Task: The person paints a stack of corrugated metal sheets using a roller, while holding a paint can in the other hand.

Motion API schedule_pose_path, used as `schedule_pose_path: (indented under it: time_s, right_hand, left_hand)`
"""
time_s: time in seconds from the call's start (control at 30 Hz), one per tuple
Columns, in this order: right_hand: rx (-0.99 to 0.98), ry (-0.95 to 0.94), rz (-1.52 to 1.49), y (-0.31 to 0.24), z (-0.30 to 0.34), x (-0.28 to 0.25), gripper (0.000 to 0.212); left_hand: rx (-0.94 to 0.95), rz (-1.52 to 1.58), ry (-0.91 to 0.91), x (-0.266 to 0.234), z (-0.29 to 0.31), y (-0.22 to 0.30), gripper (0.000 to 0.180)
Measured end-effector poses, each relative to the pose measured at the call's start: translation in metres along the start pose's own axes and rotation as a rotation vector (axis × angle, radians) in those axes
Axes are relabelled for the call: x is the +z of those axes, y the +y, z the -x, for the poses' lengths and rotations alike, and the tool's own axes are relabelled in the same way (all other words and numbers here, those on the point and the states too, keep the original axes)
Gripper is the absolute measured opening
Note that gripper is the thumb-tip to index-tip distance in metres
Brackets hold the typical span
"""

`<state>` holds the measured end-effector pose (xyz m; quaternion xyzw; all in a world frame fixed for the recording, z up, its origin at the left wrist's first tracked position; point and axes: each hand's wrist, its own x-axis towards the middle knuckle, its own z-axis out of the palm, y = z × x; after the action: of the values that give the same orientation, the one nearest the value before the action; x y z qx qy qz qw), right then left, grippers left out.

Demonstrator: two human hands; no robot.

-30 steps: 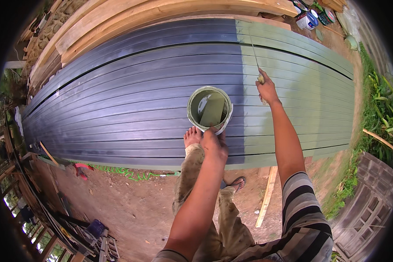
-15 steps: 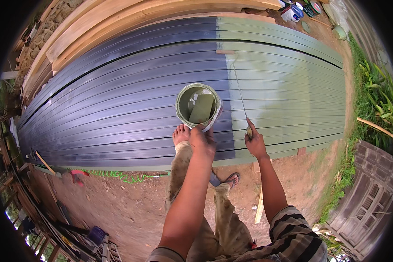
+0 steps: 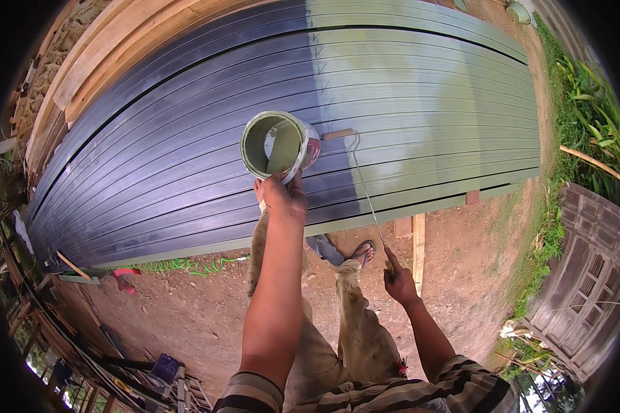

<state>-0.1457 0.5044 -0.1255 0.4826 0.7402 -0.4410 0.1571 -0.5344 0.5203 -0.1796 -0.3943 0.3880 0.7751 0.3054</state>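
Left hand [image 3: 286,196]: pinches the near side of a round white plastic bucket [image 3: 256,146], which is just beyond it.
Right hand [image 3: 399,281]: is curled around the handle of a wire-framed paint roller [image 3: 338,134], which reaches ahead.
Surface: grooved boards [image 3: 200,131], dark blue left, pale green right.
Yard: coiled green hose [image 3: 189,266], brown soil [image 3: 186,310], leafy plants [image 3: 596,141].

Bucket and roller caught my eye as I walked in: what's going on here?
A person handles both: the left grip holds the bucket over some boards; the right grip holds the roller, its head at the edge between dark and green. Left of that edge the boards are mostly dark; right, green.
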Motion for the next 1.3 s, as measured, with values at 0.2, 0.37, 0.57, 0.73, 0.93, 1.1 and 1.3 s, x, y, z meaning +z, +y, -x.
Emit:
schedule_pose_path:
  time_s: [0.2,0.37,0.57,0.73,0.93,1.1,1.3]
  right_hand:
    - [0.137,-0.107,0.003,0.049,0.105,0.013,0.076]
    - [0.226,-0.193,0.071,0.087,0.197,0.014,0.073]
    - [0.23,-0.093,-0.027,0.117,0.259,0.028,0.067]
    - [0.154,-0.003,-0.062,0.133,0.247,0.017,0.069]
    - [0.121,-0.005,-0.001,0.161,0.229,0.014,0.069]
    - [0.148,-0.053,0.034,0.167,0.221,0.015,0.069]
    - [0.121,-0.07,0.048,0.179,0.219,0.026,0.072]
  left_hand:
    - [-0.103,0.029,0.0,-0.019,0.004,0.012,0.039]
    - [-0.104,0.004,-0.03,-0.035,0.006,0.018,0.04]
    - [-0.11,-0.009,-0.069,-0.05,0.014,0.015,0.038]
    - [-0.069,-0.082,-0.113,-0.065,0.042,0.013,0.044]
    - [0.033,-0.077,-0.092,-0.125,0.114,0.009,0.047]
    - [-0.033,-0.169,-0.029,-0.154,0.168,0.015,0.041]
    - [-0.049,-0.094,0.05,-0.255,0.202,0.035,0.039]
